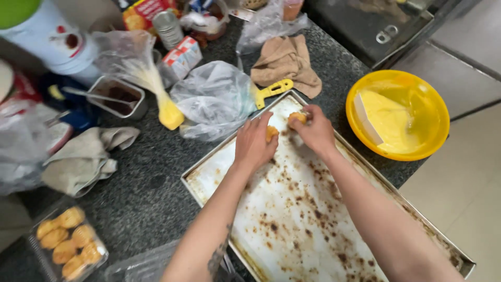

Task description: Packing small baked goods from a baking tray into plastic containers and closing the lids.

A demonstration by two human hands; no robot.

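While over stained tray [292, 230]: L hand [254, 143], R hand [314, 133], each w/ dough piece [271, 132].

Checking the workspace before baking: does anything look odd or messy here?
The baking tray under both hands is covered in dark burnt-looking stains. Crumpled plastic bags and cloths clutter the counter.

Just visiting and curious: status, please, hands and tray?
Left hand and right hand each press a dough piece at the baking tray's far corner. Batter bowl beside; nothing blocking.
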